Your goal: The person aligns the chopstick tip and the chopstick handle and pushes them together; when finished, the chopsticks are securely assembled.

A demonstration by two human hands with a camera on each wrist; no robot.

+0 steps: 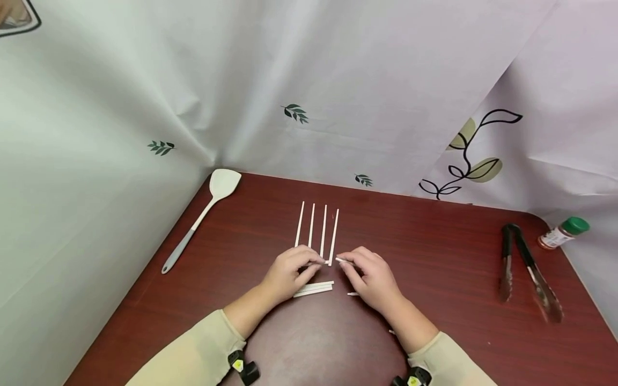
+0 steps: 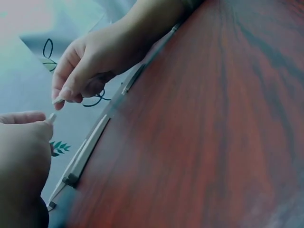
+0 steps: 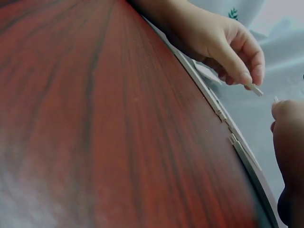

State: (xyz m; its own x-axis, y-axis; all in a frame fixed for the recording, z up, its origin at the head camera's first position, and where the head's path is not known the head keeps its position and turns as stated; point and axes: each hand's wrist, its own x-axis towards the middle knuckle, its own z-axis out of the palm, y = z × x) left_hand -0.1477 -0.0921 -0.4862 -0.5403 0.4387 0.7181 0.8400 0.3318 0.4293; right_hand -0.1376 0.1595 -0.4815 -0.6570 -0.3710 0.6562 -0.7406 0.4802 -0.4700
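Note:
My left hand (image 1: 292,269) and right hand (image 1: 370,274) face each other over the table, fingertips close together. Between left thumb and fingers I pinch a thin white stick (image 3: 257,90), its end poking out toward the right hand. Another thin white stick end (image 1: 341,260) is pinched by the right thumb and fingers; a small gap parts the two ends. Beyond the hands, several long white sticks (image 1: 335,236) lie side by side, pointing away from me. A few more white sticks (image 1: 314,290) lie crosswise beside the left hand. Another stick (image 1: 353,294) shows partly under the right hand.
On the dark red table (image 1: 434,252), a white spatula (image 1: 225,183) with a grey handle lies at the left edge. Black-handled tongs (image 1: 520,244) lie at the right, by a green-capped bottle (image 1: 562,233). A pale patterned curtain (image 1: 338,96) hangs behind the table.

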